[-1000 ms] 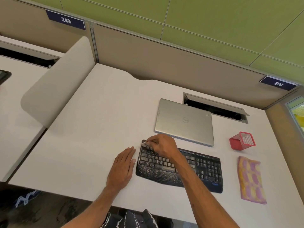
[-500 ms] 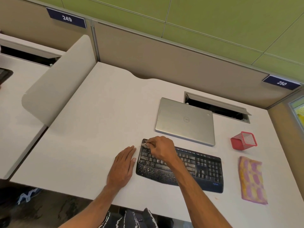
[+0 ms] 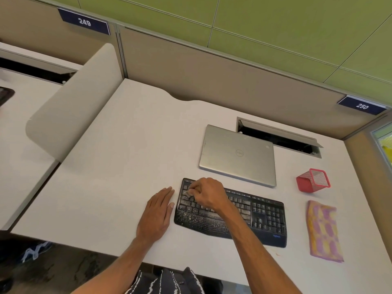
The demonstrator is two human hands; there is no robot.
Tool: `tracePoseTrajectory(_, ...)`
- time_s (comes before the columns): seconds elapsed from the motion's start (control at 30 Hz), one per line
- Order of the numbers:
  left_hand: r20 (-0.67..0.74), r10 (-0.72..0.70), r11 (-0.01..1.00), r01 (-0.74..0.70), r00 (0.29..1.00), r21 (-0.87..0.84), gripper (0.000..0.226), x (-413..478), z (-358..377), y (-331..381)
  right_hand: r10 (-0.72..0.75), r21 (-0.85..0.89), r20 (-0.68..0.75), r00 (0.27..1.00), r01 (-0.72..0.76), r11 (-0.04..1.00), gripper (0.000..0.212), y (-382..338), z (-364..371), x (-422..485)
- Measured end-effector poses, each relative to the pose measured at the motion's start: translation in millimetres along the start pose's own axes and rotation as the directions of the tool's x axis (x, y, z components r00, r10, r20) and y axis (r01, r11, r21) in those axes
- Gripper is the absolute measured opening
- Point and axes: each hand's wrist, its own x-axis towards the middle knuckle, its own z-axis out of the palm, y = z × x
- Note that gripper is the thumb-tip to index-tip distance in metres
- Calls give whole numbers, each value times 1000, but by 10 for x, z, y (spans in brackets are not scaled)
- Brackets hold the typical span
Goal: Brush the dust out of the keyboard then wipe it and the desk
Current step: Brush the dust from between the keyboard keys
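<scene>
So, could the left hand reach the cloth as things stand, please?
Probably not easily: the left hand rests left of the keyboard, the cloth lies beyond its far end, and the right forearm crosses between.

Brush stroke shifted
The right hand (image 3: 209,194) drew its small pale brush (image 3: 188,193) (barely visible) a row nearer across the dusty black keyboard (image 3: 265,217).

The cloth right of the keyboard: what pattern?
Pink and yellow checks on the cloth, clearest in the head view.

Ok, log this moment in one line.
phase: brushing | right hand: pinches small brush on keyboard upper-left keys | left hand: flat on desk beside it | cloth: unused
</scene>
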Motion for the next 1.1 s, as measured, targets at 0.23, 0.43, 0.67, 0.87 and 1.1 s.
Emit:
tracePoseTrajectory(0.23, -1, 6, 1000, -6, 1000, 0, 51, 6, 4, -7, -65, -33, -56, 996, 63, 997, 26, -102, -30, 53)
tracePoseTrajectory(0.43, -4, 2, 1000, -2, 1000, -2, 52, -4, -1, 6, -46, -107, -9, 999, 45, 993, 22, 131, -153, 3)
tracePoseTrajectory(0.67, -12, 7, 1000, -7, 1000, -3, 52, 2, 6, -5, -97, -27, -50, 994, 96, 995, 24, 12, 104, 66)
tracePoseTrajectory(0.87, -14, 5, 1000, -5, 1000, -12, 52, -4, 7, -8, -103, 19, -40, 994, 104, 994, 26, 101, 30, 83)
tracePoseTrajectory(1.1, -14, 1, 1000, -1, 1000, -21, 52, -1, -19, 11, -85, 114, -169, 982, 105, 988, 31, -95, 101, 81)
